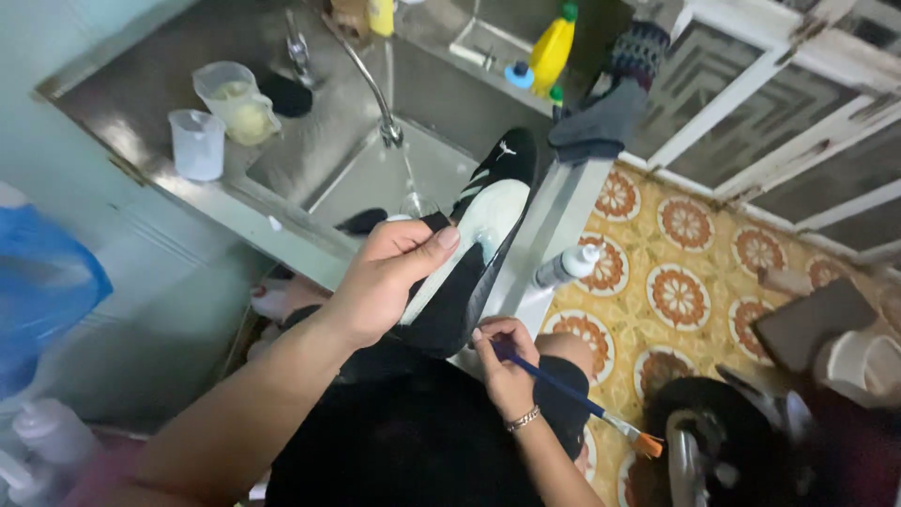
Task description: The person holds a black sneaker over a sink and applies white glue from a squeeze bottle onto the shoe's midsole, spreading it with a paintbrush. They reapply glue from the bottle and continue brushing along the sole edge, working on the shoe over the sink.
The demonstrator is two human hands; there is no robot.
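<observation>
Black-white shoe point(479, 244), perhaps paintbrush point(572, 399) in hands

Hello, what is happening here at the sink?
A person holds a black and white shoe over the steel sink with the left hand. The right hand grips a blue-handled brush, bristles pointing away from the shoe. Water runs from the tap.

A tall yellow plastic bottle with a green cap point(552, 49) stands upright at the far rim of the steel sink. A second yellow plastic bottle point(380, 16), cropped by the frame edge, stands behind the tap. A small white plastic squeeze bottle point(566, 267) lies tilted on the sink's near edge.
</observation>
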